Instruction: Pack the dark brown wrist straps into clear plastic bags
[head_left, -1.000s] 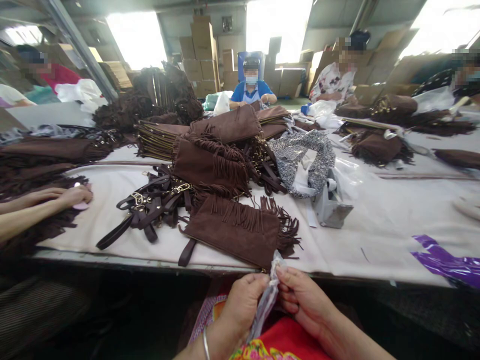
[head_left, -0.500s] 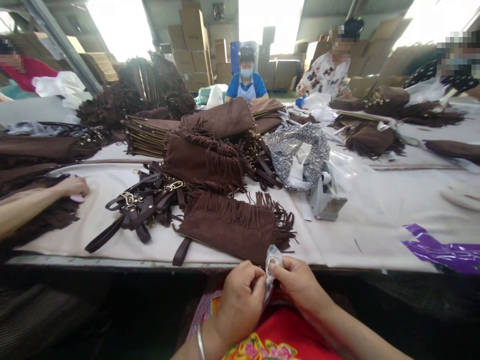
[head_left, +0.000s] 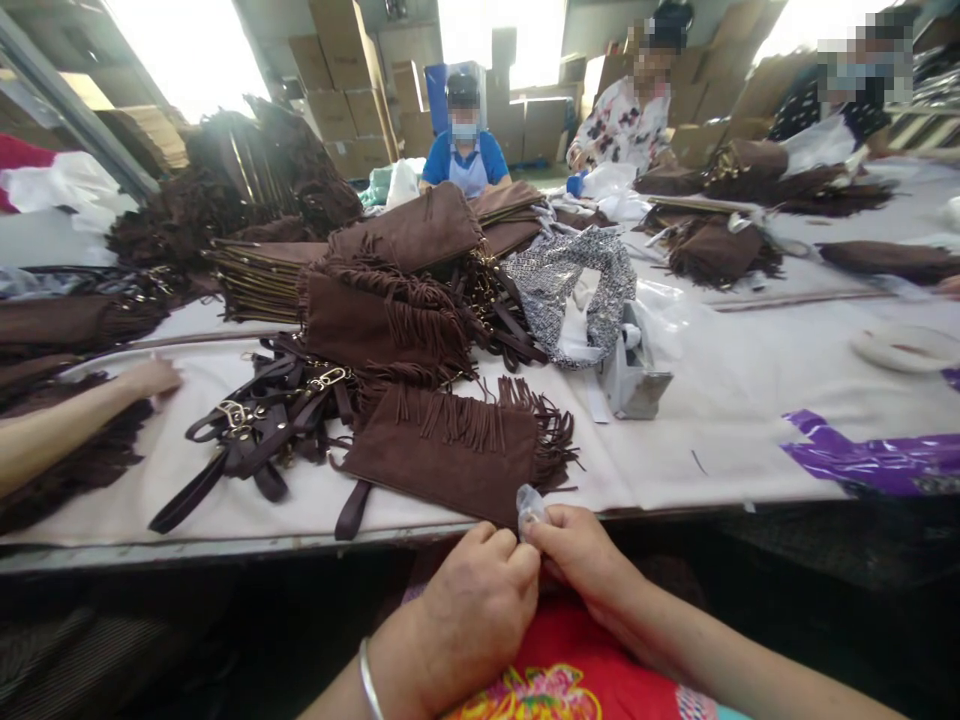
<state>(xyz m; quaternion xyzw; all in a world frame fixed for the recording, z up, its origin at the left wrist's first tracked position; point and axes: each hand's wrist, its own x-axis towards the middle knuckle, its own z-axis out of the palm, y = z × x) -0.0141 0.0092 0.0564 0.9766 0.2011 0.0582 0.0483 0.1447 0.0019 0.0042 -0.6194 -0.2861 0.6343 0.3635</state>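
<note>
My right hand (head_left: pixel 589 555) is closed, thumb and fingers pinching a small piece of clear plastic wrap (head_left: pixel 531 503) at the table's front edge. Pressed up against it is my left hand (head_left: pixel 480 590), curled into a fist; its fingertips are turned away, so what they grip is hidden. Just beyond both hands a dark brown fringed suede bag (head_left: pixel 450 460) lies flat, its near right corner by the plastic. A wrist strap loop (head_left: pixel 351 512) hangs from the bag's left end over the table edge.
Brown straps with gold clasps (head_left: pixel 247 420) lie to the left, near a co-worker's hand (head_left: pixel 154 378). More fringed bags (head_left: pixel 390 320) are piled behind. A black-and-white patterned cloth (head_left: pixel 570 290), a grey box (head_left: pixel 637 385) and purple plastic (head_left: pixel 862 455) sit rightward. Several co-workers are around the table.
The view has shifted slightly right. My left fist has rolled over and closed up against my right hand, covering the plastic's lower part. The co-worker's hand at left has moved a little.
</note>
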